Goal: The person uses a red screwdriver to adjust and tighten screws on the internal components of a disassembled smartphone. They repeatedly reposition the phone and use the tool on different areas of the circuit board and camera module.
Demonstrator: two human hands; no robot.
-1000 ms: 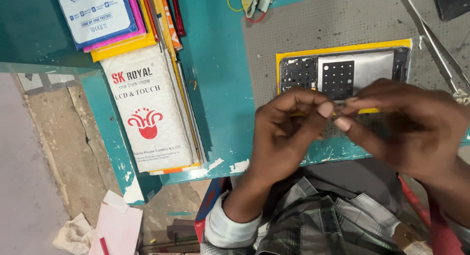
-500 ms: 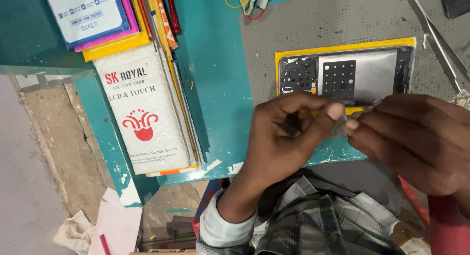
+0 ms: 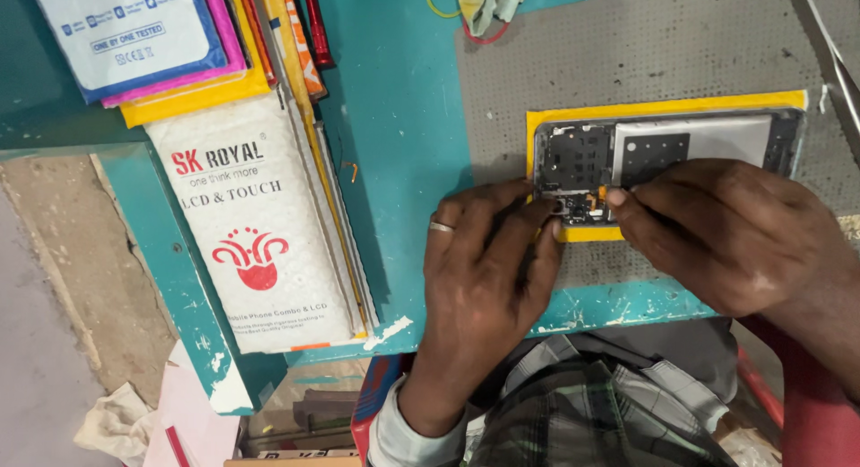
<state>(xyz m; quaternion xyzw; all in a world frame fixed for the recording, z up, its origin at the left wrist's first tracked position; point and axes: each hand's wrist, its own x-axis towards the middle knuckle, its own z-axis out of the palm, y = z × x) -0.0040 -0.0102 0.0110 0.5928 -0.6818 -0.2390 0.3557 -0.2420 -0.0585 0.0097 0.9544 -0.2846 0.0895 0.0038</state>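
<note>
— What is carried by the teal workbench (image 3: pixel 403 162)?
— A grey perforated mat (image 3: pixel 645 55) is laid on it, and padded envelopes (image 3: pixel 242 216) are stacked at the left. A red and a yellow rubber band (image 3: pixel 448 10) are seen near the top edge.

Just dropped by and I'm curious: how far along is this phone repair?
Done: the phone lies opened, back cover off, on a yellow sheet. In hand: left hand and right hand work at its lower-left corner. Left: the inner parts are exposed; no cover is on.

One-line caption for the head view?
Both hands, left hand and right hand, work on an opened phone over a yellow sheet.
</note>
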